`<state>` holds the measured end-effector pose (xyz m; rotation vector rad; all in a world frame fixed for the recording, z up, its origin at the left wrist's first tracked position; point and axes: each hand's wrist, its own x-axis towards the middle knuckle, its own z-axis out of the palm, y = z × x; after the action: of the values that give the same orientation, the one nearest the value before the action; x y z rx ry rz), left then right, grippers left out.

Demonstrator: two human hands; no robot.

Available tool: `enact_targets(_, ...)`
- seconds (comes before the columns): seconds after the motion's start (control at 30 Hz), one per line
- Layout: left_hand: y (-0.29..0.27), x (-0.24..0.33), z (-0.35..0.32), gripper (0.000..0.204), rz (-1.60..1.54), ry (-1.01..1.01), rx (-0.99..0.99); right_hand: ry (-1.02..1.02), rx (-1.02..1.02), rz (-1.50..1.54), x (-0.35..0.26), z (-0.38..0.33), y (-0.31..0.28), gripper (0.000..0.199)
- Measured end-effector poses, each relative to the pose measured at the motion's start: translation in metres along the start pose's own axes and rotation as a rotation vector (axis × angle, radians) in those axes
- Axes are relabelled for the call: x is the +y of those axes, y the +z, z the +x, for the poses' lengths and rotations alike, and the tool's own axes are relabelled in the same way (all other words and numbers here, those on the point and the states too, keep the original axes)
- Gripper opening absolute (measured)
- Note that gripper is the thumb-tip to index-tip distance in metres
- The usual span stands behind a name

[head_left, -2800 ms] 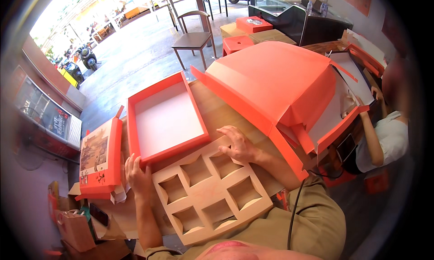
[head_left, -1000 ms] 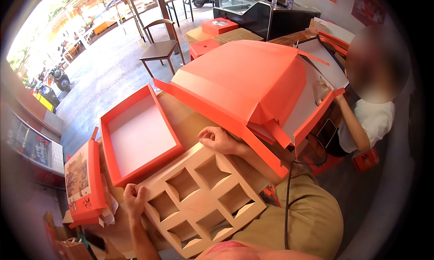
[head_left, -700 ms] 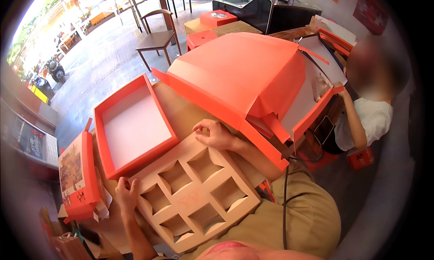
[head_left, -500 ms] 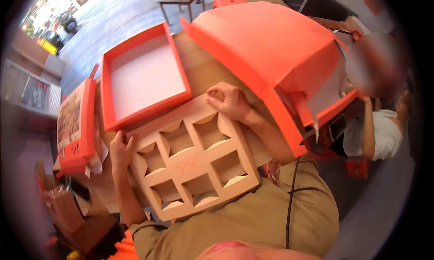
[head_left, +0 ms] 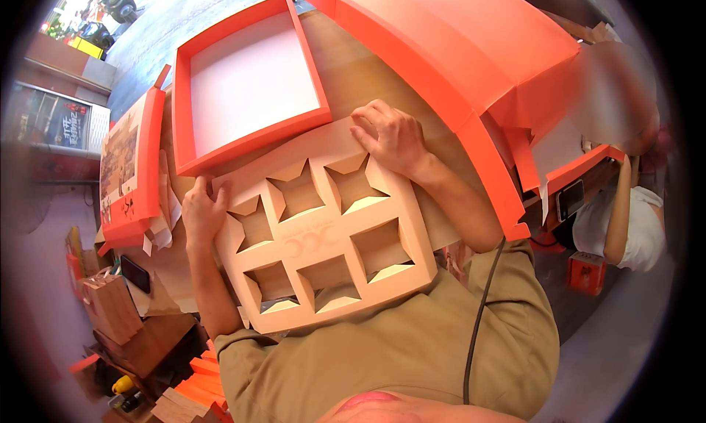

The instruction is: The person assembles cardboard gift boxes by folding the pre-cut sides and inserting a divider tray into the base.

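sliding higher in the frame since the earlier frame, the beige insert (head_left: 309, 241) is now sitting near the centre, while the left hand (head_left: 204, 210) is holding its upper left corner rather than lying by the open red box (head_left: 257, 138). at the far left, a printed red box (head_left: 132, 174) is leaning on its side, with a brown paper bag (head_left: 110, 305) standing below it and a dark phone (head_left: 135, 274) lying beside the bag. moving right, the left hand is closing its thumb and curled fingers on the insert's edge. the open red box is resting in the upper left of the frame, its white inside facing up. the insert is lying just below that box, showing six square openings, its lower edge meeting the olive shirt (head_left: 412, 342). the right hand (head_left: 390, 138) is bending its fingers at the insert's upper right corner; whether they are gripping, i cannot tell. in the upper right, a large red folded cover (head_left: 471, 63) is spreading over the wooden table (head_left: 340, 63). at the far right, a co-worker in a white top (head_left: 632, 224) is sitting near another phone (head_left: 570, 200).
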<state>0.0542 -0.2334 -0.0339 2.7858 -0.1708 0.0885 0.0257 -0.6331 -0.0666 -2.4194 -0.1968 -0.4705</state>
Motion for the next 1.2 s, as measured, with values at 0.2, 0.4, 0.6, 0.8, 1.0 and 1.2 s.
enact_targets(0.2,0.013,-0.02,0.002,0.058,0.024,-0.053,-0.018,-0.016,0.004,-0.019,-0.003,0.001,0.001,0.016)
enact_targets(0.4,0.007,0.011,-0.002,0.071,0.051,-0.052,0.063,-0.023,0.031,-0.017,0.0,0.003,0.002,0.016)
enact_targets(0.6,0.02,-0.008,0.004,0.075,0.116,0.008,0.012,-0.069,0.132,-0.02,0.02,-0.002,0.027,0.017)
enact_targets(0.8,0.017,-0.004,-0.004,0.066,0.167,0.024,0.128,-0.088,0.112,-0.008,0.011,0.0,0.021,0.017)
enact_targets(1.0,0.022,-0.001,0.005,0.059,0.094,0.029,0.137,-0.382,0.102,0.096,0.016,0.001,0.021,0.018)
enact_targets(1.2,0.017,0.009,0.006,0.061,-0.036,0.024,0.113,-0.49,-0.052,0.192,-0.002,-0.009,0.017,0.036)
